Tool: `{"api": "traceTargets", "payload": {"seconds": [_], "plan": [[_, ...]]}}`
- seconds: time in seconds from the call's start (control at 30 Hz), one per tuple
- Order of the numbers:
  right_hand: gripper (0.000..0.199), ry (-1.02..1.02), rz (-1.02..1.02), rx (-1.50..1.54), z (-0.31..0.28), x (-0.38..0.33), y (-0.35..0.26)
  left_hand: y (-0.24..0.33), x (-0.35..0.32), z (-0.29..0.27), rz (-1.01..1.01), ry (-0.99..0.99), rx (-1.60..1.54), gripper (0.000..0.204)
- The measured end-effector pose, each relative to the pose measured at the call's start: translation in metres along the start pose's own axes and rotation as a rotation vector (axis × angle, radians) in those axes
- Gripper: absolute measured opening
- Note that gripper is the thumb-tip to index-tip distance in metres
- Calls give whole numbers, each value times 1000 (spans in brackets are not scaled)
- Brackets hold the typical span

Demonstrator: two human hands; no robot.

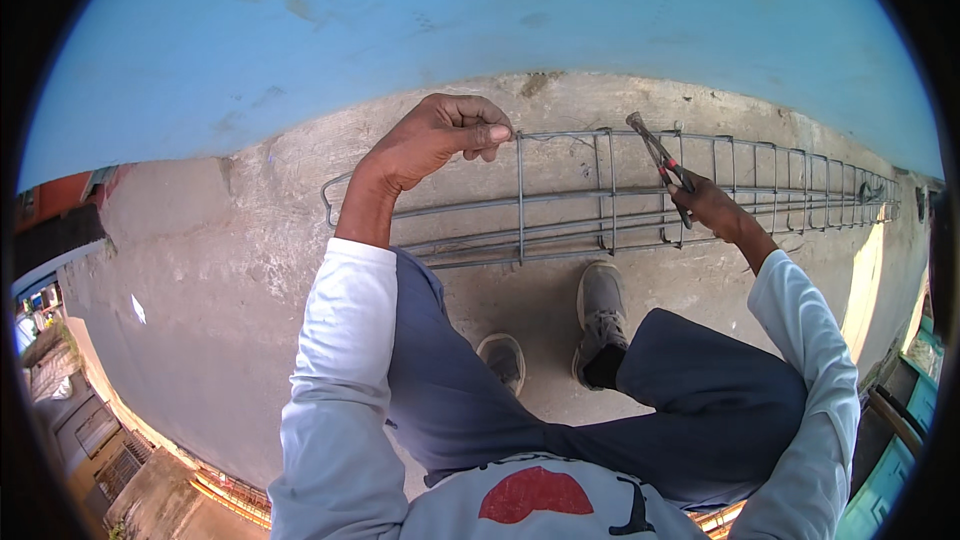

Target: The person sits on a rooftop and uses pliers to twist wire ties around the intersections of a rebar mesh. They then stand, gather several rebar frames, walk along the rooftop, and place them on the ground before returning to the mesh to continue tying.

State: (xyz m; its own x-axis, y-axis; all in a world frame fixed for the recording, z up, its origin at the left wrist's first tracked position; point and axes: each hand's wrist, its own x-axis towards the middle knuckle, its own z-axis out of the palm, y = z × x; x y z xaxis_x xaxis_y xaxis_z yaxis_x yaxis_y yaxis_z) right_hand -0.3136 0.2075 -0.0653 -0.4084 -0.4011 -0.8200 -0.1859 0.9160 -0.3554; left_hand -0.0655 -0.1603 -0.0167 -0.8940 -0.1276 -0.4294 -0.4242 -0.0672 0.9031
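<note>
A long steel rebar cage [600, 200] lies on its side along the foot of a blue wall. My left hand [445, 135] is closed at the cage's top bar near its left end, fingers pinched on a thin tie wire at a stirrup. My right hand [705, 202] grips red-handled pincers [655, 152], whose jaws point up toward the top bar a few stirrups to the right. My two grey shoes [600, 315] stand just in front of the cage.
A rough concrete ledge [250, 270] carries the cage, with the blue wall [480, 30] behind it. The ledge drops off at the left and lower left to a street far below. A green edge [900, 440] lies at the right.
</note>
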Motion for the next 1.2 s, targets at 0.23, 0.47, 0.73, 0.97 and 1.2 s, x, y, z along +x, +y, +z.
{"api": "traceTargets", "payload": {"seconds": [0.23, 0.47, 0.73, 0.97, 1.2], "plan": [[46, 759, -707, -218, 0, -36, -126, 13, 12, 24, 86, 137, -96, 19], [35, 222, -474, 155, 18, -76, -184, 36, 28, 45, 145, 73, 20, 24], [33, 87, -213, -53, 4, -90, -146, 33, 62, 77, 152, -125, 311, 30], [19, 530, -407, -212, 52, -75, -126, 31, 73, 77, 48, -117, 352, 32], [23, 752, -206, 185, 187, -16, -101, -40, 40, 35, 58, 121, 660, 33]]}}
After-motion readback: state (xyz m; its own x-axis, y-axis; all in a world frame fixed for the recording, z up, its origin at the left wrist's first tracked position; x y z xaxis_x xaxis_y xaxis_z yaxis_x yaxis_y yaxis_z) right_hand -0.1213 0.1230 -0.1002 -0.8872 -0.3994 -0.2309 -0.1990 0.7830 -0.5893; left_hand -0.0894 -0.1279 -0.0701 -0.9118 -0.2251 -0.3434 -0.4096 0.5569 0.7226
